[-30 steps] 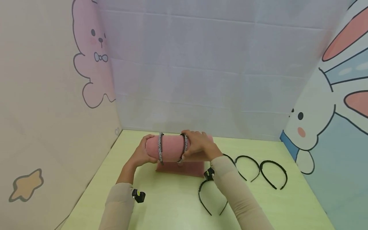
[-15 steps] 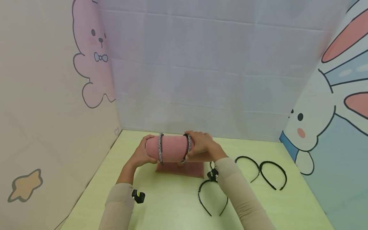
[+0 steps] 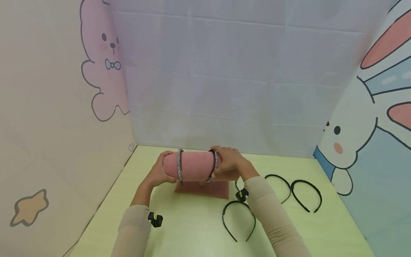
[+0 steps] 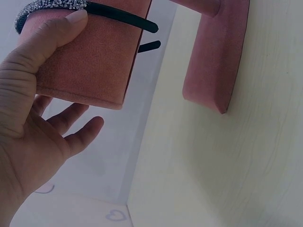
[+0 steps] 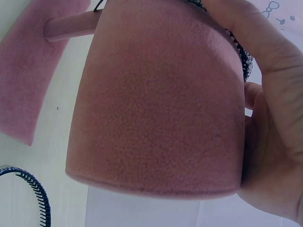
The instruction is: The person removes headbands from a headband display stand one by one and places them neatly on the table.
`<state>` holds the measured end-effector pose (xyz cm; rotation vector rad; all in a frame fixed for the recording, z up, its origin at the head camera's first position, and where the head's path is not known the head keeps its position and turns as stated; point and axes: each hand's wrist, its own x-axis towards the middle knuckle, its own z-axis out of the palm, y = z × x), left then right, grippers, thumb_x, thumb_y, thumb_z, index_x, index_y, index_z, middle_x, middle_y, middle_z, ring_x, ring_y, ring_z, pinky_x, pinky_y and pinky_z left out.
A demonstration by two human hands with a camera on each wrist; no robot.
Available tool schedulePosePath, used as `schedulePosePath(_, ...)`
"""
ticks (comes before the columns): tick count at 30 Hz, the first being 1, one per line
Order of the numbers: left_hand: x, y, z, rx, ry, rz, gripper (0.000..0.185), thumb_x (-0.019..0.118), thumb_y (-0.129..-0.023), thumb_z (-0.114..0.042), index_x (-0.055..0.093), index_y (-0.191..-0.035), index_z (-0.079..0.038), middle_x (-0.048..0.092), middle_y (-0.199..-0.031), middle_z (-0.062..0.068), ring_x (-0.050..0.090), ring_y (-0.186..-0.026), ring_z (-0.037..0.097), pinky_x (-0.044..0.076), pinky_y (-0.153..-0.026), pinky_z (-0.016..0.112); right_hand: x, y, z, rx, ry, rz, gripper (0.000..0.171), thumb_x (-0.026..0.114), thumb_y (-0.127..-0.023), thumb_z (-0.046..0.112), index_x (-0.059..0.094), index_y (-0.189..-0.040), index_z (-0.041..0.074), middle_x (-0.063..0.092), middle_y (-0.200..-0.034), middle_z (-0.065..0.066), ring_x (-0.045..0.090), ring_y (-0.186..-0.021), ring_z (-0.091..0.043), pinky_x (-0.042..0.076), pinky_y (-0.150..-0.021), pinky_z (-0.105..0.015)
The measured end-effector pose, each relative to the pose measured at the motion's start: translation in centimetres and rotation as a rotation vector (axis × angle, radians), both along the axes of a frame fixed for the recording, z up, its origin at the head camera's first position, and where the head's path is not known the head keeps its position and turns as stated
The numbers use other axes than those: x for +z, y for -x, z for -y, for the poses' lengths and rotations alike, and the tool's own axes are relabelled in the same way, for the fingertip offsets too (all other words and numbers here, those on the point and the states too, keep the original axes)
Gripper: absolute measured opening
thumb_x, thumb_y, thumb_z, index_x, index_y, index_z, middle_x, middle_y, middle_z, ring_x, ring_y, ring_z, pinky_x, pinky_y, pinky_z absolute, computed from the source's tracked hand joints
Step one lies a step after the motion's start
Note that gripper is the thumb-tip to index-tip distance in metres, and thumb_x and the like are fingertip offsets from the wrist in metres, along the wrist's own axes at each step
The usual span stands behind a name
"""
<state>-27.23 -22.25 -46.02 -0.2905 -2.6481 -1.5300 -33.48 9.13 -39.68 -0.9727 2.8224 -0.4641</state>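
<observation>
A pink velvety headband stand [image 3: 196, 166], a horizontal cylinder on a short post and flat base [image 3: 202, 189], stands near the table's back. My left hand [image 3: 158, 172] grips its left end, thumb in front beside a sparkly headband [image 3: 179, 166] fitted over the cylinder. In the left wrist view that thumb lies against the headband's beaded edge [image 4: 71, 4]. Right of the middle, a second sparkly black headband [image 3: 213, 166] with inner teeth sits over the cylinder. My right hand [image 3: 229, 160] pinches this one, thumb low in front and fingers over the top.
On the pale green table, a black headband [image 3: 239, 202] lies in front of the stand. Two more, one headband [image 3: 284, 180] and a thicker headband [image 3: 305, 181], lie to the right. Another headband [image 3: 237, 185] is mostly hidden behind the right arm. A plain curtain [image 3: 205, 89] hangs behind.
My right hand has slid the second headband rightward along the cylinder, widening the gap between the two headbands. The left hand keeps its place on the stand's end.
</observation>
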Motion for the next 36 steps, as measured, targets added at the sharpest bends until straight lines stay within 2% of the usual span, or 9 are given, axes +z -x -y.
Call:
schedulePosePath(10, -0.1, 0.1, 0.3, 0.001, 0.006, 0.002, 0.111, 0.09, -0.05, -0.003, 0.027, -0.138, -0.027, 0.038, -0.134, 0.008, 0.045, -0.11, 0.033, 0.043, -0.084, 0.045, -0.2, 0.3, -0.9, 0.011, 0.027, 0.012, 0.103, 0.082, -0.055, 0.051, 0.036, -0.141, 0.019, 0.053, -0.123, -0.006, 0.05, -0.108, -0.027, 0.039, -0.087, -0.049)
schedulePosePath(17, -0.4, 0.2, 0.5, -0.01, -0.01, -0.002, 0.111, 0.09, -0.049, -0.003, 0.027, -0.138, -0.026, 0.037, -0.134, 0.009, 0.045, -0.11, 0.034, 0.043, -0.084, 0.046, -0.7, 0.6, -1.7, 0.016, 0.113, 0.093, 0.104, 0.084, -0.057, 0.045, 0.034, -0.143, 0.016, 0.051, -0.123, -0.007, 0.045, -0.111, -0.027, 0.041, -0.087, -0.045)
schedulePosePath(23, -0.3, 0.3, 0.5, 0.004, -0.003, -0.001, 0.111, 0.09, -0.049, -0.002, 0.027, -0.137, -0.026, 0.038, -0.134, 0.008, 0.046, -0.11, 0.033, 0.043, -0.084, 0.046, -0.8, 0.9, -2.3, 0.027, 0.134, 0.102, 0.103, 0.084, -0.058, 0.043, 0.033, -0.143, 0.016, 0.051, -0.122, -0.009, 0.044, -0.111, -0.029, 0.04, -0.087, -0.046)
schedulePosePath(27, 0.0, 0.3, 0.3, -0.007, -0.023, 0.005, 0.111, 0.089, -0.05, 0.001, 0.026, -0.139, -0.023, 0.037, -0.135, 0.011, 0.045, -0.11, 0.035, 0.043, -0.084, 0.048, -0.9, 1.1, -2.7, 0.041, 0.153, 0.093, 0.103, 0.084, -0.057, 0.044, 0.034, -0.143, 0.015, 0.051, -0.123, -0.01, 0.045, -0.11, -0.029, 0.041, -0.087, -0.046)
schedulePosePath(33, 2.4, -1.3, -0.8, -0.03, -0.028, 0.018, 0.107, 0.086, -0.052, 0.003, 0.026, -0.139, -0.013, 0.037, -0.134, 0.016, 0.045, -0.11, 0.037, 0.044, -0.083, 0.046, -1.1, 1.2, -3.2, 0.037, 0.167, 0.109, 0.103, 0.084, -0.057, 0.045, 0.035, -0.142, 0.017, 0.051, -0.123, -0.01, 0.045, -0.11, -0.029, 0.041, -0.085, -0.046)
schedulePosePath(36, 1.5, -0.7, -0.5, -0.015, -0.028, 0.008, 0.109, 0.089, -0.05, 0.0, 0.028, -0.138, -0.018, 0.038, -0.134, 0.013, 0.046, -0.109, 0.036, 0.045, -0.082, 0.046, -1.1, 1.2, -3.5, 0.028, 0.182, 0.115, 0.101, 0.084, -0.057, 0.044, 0.036, -0.142, 0.017, 0.051, -0.121, -0.008, 0.047, -0.106, -0.027, 0.042, -0.084, -0.045)
